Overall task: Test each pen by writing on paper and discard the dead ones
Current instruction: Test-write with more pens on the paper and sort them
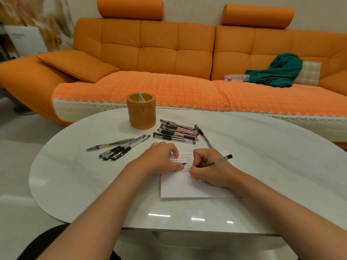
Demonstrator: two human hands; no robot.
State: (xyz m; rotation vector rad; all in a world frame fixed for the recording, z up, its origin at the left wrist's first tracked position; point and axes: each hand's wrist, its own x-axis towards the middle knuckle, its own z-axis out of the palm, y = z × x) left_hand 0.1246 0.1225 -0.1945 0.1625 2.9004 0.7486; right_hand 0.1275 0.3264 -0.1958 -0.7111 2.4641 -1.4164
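Observation:
A white sheet of paper [189, 186] lies on the white table [93, 181], its upper part covered with rows of small written marks. My right hand [208, 169] grips a clear pen with a black end [217, 162], its tip down on the paper. My left hand [161, 158] rests flat on the sheet's upper left, with a small black pen cap [184, 163] by its thumb. A pile of several pens [176, 133] lies beyond the paper. A second group of several pens [120, 148] lies to the left. One lone pen [203, 136] lies right of the pile.
An orange cylindrical pen holder [141, 110] stands at the table's far side, left of the pile. Behind the table runs an orange sofa [169, 53] with a green cloth [279, 71] and a clear plastic box [236, 77] on its seat.

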